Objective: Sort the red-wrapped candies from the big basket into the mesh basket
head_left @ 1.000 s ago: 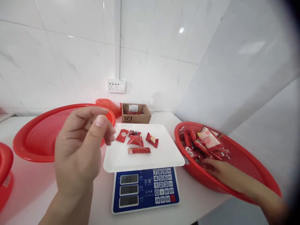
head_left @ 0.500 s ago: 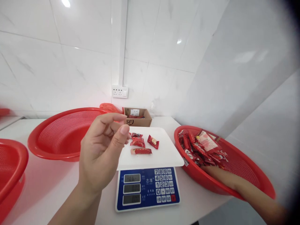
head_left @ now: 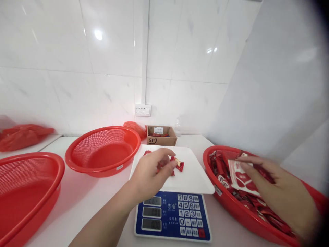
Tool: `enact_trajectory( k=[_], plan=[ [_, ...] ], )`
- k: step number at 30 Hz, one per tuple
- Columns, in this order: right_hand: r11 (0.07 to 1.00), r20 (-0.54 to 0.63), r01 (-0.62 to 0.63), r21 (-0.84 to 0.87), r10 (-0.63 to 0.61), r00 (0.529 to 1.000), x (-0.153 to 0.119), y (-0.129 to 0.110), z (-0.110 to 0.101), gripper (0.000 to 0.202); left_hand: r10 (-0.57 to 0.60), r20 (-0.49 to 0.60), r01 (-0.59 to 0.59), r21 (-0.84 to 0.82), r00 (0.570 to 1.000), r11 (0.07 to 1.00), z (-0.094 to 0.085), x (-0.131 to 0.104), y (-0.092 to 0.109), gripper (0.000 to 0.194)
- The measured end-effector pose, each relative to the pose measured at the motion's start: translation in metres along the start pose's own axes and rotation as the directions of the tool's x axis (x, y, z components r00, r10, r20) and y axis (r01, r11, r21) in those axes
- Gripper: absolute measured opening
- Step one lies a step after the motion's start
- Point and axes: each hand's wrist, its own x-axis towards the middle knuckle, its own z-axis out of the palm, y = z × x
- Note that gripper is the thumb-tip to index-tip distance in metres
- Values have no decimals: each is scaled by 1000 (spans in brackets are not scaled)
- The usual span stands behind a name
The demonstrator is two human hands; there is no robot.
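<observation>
Left hand (head_left: 151, 175), centre: fingers part-open, hold unclear, over white scale tray (head_left: 191, 178) bearing red-wrapped sweets (head_left: 178, 163) | Right hand (head_left: 282, 195), lower right: fingers pinching red-and-white packet (head_left: 241, 176) over red plastic basket (head_left: 228, 210) of wrapped pieces (head_left: 276, 219)

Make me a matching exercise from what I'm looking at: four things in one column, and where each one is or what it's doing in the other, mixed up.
1. left hand
2. right hand
3. cardboard box
4. scale's blue panel

A. behind the white tray, near the wall
B. pinching a red-and-white packet
C. nearer the wearer than the tray
D. over the tray

Pairs: 1-D, 2-B, 3-A, 4-C
</observation>
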Motion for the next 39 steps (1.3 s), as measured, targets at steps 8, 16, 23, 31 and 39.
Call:
enact_trajectory(
  k=[8, 16, 23, 31, 39],
  plan=[
    [558, -312, 158, 814, 191, 931, -23, -85, 55, 13, -100, 335, -47, 404, 937, 913, 34, -6, -29, 16],
    [721, -460, 229, 654, 140, 877, -23, -70, 53, 22, -242, 420, -10, 515, 874, 857, 36, -6, -42, 26],
    [578, -327, 182, 796, 157, 932, -13, -72, 60, 7, -347, 383, 141, 474, 856, 869, 6, 12, -19, 23],
    [547, -262, 154, 823, 125, 957, -3, -64, 53, 10, -536, -69, 457, 622, 841, 636, -75, 46, -45, 43],
    [523, -343, 271, 808, 45, 938, -1, -58, 65, 15, -471, 244, 239, 617, 848, 749, 12, 42, -87, 78]
  ],
)
